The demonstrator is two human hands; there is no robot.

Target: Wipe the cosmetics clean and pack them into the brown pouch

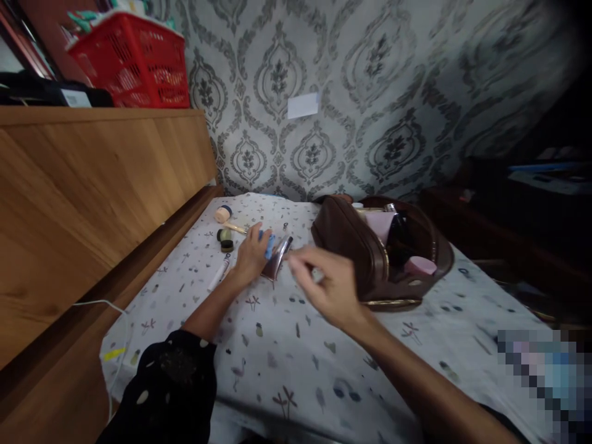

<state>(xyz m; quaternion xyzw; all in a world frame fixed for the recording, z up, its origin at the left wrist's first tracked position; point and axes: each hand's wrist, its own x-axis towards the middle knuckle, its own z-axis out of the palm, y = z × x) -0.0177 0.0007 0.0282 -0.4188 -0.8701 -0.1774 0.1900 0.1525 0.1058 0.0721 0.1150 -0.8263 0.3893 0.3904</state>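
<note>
My left hand (251, 254) is closed around a small blue item (267, 244), mostly covered by the fingers, so its kind does not show. Right beside it on the cloth lies a dark, shiny tube (276, 259). My right hand (327, 283) hovers between that tube and a brown cosmetic bag (349, 246); its fingers are bent but smeared by motion, and whether they hold anything cannot be made out. The bag stands unzipped, with a pink tube (380, 226) and a pink round-ended item (420, 266) inside.
Left of my left hand lie a peach jar with a dark lid (222, 214), a brush-like stick (235, 228), small dark-lidded jars (226, 240) and a white pen-like tube (219, 273). A wooden cabinet (106, 185) borders the patterned tablecloth (259, 370). A white cable (126, 320) hangs left.
</note>
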